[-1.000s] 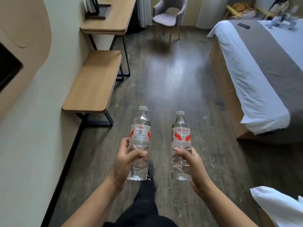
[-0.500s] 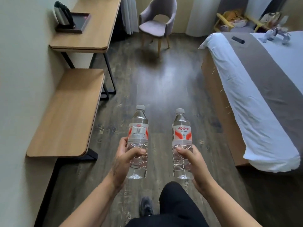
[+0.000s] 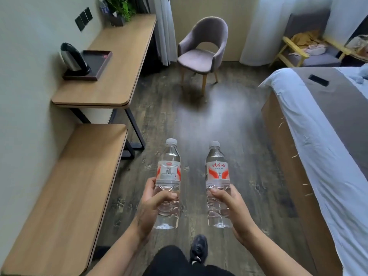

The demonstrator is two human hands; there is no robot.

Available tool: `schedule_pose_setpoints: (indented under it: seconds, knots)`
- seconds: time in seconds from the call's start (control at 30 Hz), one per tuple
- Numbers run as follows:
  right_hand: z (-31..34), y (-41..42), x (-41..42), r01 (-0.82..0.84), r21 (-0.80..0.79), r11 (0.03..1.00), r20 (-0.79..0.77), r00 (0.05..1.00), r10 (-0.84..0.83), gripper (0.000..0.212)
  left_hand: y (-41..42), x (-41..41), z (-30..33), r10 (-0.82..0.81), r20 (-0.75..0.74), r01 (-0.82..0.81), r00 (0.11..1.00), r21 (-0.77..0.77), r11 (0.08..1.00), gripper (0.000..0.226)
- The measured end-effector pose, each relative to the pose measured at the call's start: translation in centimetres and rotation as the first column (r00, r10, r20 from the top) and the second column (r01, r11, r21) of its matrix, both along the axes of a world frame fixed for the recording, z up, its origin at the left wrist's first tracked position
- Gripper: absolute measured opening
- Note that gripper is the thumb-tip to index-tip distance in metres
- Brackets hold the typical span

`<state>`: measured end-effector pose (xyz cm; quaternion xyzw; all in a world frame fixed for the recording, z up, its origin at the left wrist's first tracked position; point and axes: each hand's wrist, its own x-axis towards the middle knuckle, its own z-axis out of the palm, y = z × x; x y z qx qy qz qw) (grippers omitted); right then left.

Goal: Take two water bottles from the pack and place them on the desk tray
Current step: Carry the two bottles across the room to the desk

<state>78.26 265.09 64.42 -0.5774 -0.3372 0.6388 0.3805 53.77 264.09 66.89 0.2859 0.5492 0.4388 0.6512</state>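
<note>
I hold two clear water bottles with red-and-white labels upright in front of me, above the dark wood floor. My left hand [image 3: 152, 204] grips the lower half of the left bottle [image 3: 168, 172]. My right hand [image 3: 232, 208] grips the lower half of the right bottle [image 3: 217, 172]. Ahead on the left, a dark tray [image 3: 99, 63] lies on the wooden desk [image 3: 117, 62]. An electric kettle [image 3: 73, 58] stands on the tray's near end. The pack is not in view.
A low wooden bench [image 3: 65, 196] runs along the left wall, nearer than the desk. A grey chair [image 3: 203, 52] stands ahead. The bed [image 3: 322, 148] fills the right side. A plant [image 3: 119, 8] sits at the desk's far end.
I have walked forward along the floor with both bottles. The desk, tray and kettle have come closer and lower in view. My grip on both bottles is unchanged.
</note>
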Motion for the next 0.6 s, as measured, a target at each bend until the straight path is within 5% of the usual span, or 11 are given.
schedule_pose_setpoints:
  seconds: [0.6]
  knots:
    - [-0.7, 47.6, -7.2, 0.040, -0.004, 0.999, 0.037, 0.999, -0.040, 0.070, 49.1, -6.9, -0.6, -0.054, -0.035, 0.055, 0.998, 0.022, 0.998, 0.071]
